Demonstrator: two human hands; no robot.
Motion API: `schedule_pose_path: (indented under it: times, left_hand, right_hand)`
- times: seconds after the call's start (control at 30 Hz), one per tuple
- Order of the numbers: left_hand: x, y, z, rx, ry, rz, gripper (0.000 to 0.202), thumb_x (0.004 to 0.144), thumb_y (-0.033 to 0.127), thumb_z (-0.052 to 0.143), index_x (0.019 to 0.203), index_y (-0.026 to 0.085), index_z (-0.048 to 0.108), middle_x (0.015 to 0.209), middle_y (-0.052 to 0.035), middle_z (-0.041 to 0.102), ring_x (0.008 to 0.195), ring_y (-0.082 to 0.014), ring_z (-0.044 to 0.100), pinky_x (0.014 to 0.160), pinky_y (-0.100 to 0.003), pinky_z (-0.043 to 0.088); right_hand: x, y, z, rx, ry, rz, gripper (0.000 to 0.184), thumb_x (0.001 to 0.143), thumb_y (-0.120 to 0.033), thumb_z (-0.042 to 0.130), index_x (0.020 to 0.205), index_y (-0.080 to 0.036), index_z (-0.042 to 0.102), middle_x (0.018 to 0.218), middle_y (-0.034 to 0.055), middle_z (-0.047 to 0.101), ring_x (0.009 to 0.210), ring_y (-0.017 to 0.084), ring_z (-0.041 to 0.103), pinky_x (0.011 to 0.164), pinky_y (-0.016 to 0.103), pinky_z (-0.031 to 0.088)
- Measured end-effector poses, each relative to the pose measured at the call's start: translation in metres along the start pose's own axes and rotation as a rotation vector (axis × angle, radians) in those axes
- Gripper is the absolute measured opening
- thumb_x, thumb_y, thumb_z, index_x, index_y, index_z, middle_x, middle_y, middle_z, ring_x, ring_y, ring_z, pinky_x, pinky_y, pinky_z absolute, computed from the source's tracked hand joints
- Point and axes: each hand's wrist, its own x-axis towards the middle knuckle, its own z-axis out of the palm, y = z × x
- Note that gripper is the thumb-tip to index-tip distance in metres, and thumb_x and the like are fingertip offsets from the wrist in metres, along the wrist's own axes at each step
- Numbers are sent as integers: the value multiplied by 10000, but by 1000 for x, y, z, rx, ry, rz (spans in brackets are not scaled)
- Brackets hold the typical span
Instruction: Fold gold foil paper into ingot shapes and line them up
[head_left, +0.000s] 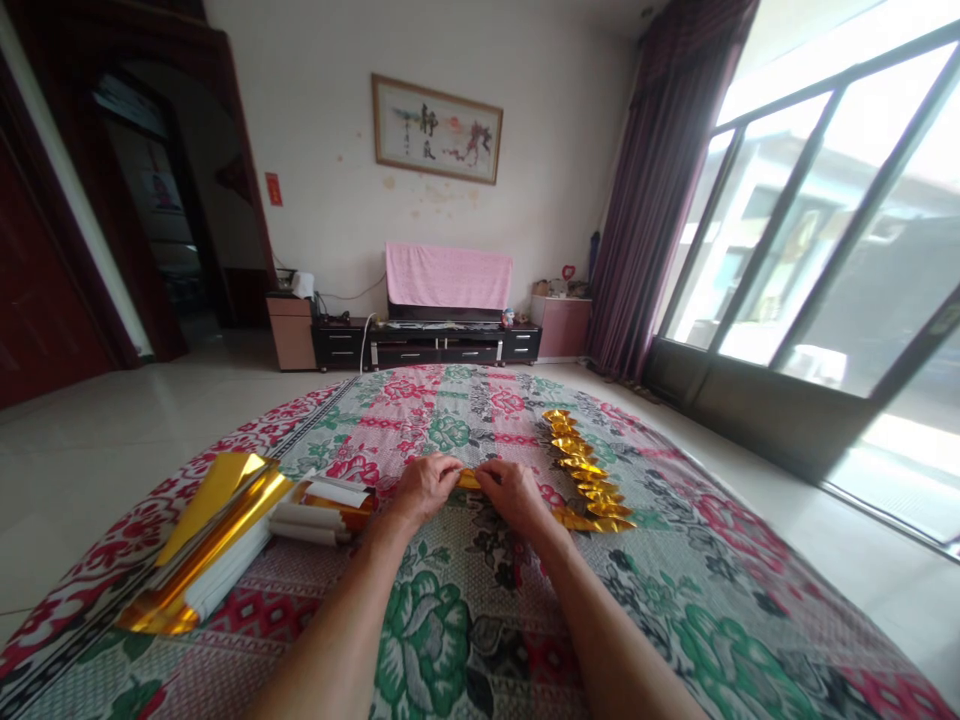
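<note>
Both hands meet over a small piece of gold foil paper (pixel 469 479) on the floral cloth (pixel 450 620). My left hand (pixel 426 487) pinches its left end with fingers closed. My right hand (pixel 511 490) pinches its right end in the same way. To the right of my right hand runs a row of several folded gold foil pieces (pixel 585 470). A stack of gold foil sheets (pixel 210 540) lies to the left, and rolled white-and-gold sheets (pixel 326 508) rest just left of my left hand.
The floral cloth covers a broad surface in front of me. Beyond it is tiled floor, a low dark TV cabinet (pixel 435 345) with a pink cloth (pixel 448 276) draped on it, purple curtains (pixel 652 200) and large windows on the right.
</note>
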Motion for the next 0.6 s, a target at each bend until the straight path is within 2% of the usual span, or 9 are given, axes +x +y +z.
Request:
schedule_pose_path:
  times: [0.33, 0.6]
  left_hand:
    - [1, -1, 2, -65, 8, -44, 184, 762, 194, 553, 870, 225, 698, 878, -15, 703, 800, -136, 624, 745, -234, 457]
    - [1, 1, 1, -38, 10, -27, 189, 758, 180, 549, 861, 225, 701, 864, -10, 703, 799, -133, 619, 756, -233, 456]
  right_hand:
    - [-2, 2, 5, -46, 36, -33, 202, 828, -262, 486, 787, -222, 680, 726, 5, 674, 673, 130, 599, 632, 197, 366]
    - [-2, -2, 4, -155, 15, -12, 191, 843, -258, 481, 818, -218, 666, 781, 34, 650, 739, 141, 576, 674, 212, 358]
